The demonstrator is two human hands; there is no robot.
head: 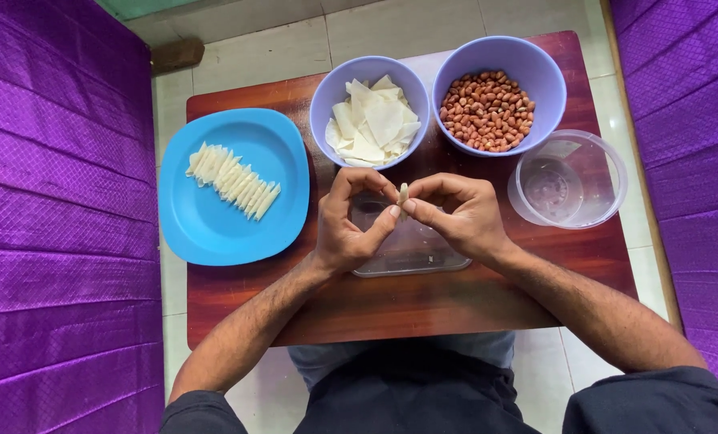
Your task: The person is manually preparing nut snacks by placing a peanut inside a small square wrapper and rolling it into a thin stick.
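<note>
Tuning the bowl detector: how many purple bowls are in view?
2. One purple bowl with white wrappers sits at the table's top centre; the other, with peanuts, is right beside it. The clear container isn't counted.

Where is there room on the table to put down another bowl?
Bare wood lies along the near edge of the table, below the clear tray and both hands. The back is crowded: blue plate, wrapper bowl, peanut bowl and clear container.

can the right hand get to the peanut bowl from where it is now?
Probably yes. The right hand sits just below the peanut bowl, which is open-topped, with only bare table between them. But its fingers, with the left hand, pinch a small rolled wrapper, so they're occupied.
</note>
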